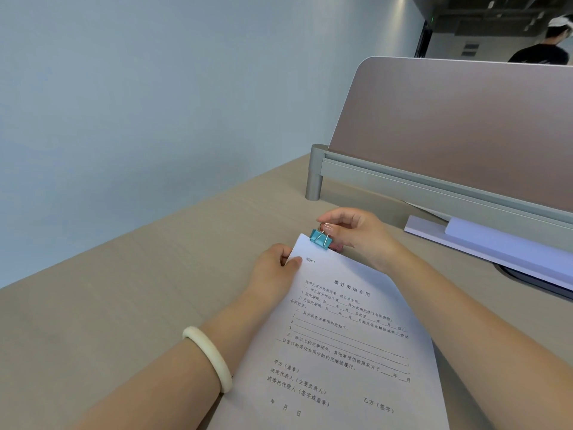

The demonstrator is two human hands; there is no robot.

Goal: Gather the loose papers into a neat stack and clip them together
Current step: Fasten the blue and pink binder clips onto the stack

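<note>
Paper stack [338, 336] lies on the desk [124, 290], printed side up, w/ a blue binder clip [321, 239] on its far edge, near the top-left corner. Left hand [276, 270] pinches that corner, just left of the clip. Right hand [356, 232] pinches the clip's wire handles. White bangle [208, 356] on left wrist.

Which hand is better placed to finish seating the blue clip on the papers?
Right. The right hand already pinches the wire handles of the blue binder clip at the papers' top edge, while the left hand steadies the top left corner.
</note>
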